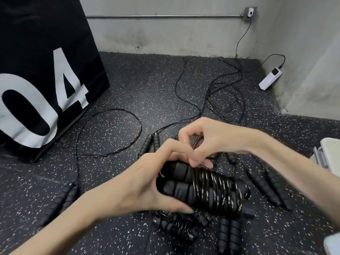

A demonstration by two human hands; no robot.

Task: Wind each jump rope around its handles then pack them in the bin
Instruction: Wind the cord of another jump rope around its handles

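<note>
Matt black ribbed foam handles [182,183] gripped in the left hand [147,183], glossy black cord [215,192] wound round them, speckled rubbery floor [147,85] beyond the hands, rough grey concrete wall [165,34], metal pipe [161,16].

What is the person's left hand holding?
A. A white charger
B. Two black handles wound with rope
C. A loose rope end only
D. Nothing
B: the left hand grips a pair of black handles side by side, with rope coiled round them, while the right hand pinches at the rope just above.
</note>
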